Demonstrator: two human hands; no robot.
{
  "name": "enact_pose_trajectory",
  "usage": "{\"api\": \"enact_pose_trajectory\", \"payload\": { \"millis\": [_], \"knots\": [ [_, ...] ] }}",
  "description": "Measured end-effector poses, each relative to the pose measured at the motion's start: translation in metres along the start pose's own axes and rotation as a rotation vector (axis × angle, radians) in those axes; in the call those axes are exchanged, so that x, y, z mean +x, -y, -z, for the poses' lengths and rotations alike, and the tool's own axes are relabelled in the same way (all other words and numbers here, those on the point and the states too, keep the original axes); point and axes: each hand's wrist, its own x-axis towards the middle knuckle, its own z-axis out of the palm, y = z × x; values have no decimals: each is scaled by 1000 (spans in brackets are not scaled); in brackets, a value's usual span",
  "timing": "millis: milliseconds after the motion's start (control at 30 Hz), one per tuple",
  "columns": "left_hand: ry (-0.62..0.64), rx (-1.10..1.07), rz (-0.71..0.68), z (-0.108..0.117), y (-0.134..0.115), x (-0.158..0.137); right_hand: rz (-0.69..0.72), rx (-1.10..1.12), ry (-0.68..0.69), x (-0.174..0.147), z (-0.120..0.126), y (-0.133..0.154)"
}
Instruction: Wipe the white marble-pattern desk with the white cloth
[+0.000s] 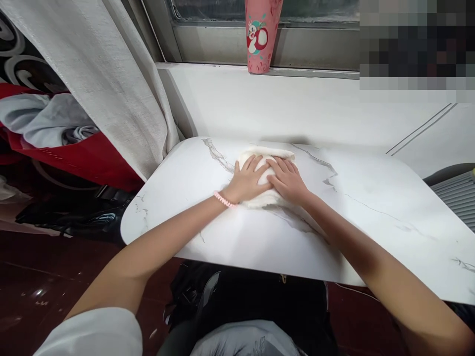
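Observation:
A white folded cloth [267, 154] lies on the white marble-patterned table [371, 217], toward its far side. My left hand [248, 182] rests flat on the cloth's left part, fingers spread, a pink band at the wrist. My right hand [288, 180] lies flat on the cloth's right part, touching the left hand's fingertips. Both palms press down on the cloth; neither hand grips it.
A pink tumbler [261, 34] stands on the window ledge beyond the table. A pale curtain [107, 84] hangs at the left, with red and grey fabric [52, 128] behind it. A dark bag [237, 296] sits under the table's near edge. A ribbed grey object [458, 195] is at the right.

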Motion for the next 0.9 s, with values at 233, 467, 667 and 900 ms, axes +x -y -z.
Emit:
{"api": "enact_pose_trajectory", "payload": {
  "millis": [233,467,667,900],
  "knots": [
    [-38,-63,-31,-5,-66,-68,136,35,44,-90,20,-5],
    [65,-143,-137,-12,-116,-98,130,42,24,-166,37,-14],
    [128,-160,-154,-19,-133,-76,62,25,-5,-171,41,-31],
    [198,-152,-164,-28,-129,-17,11,-19,-53,-138,41,-67]
  ]
}}
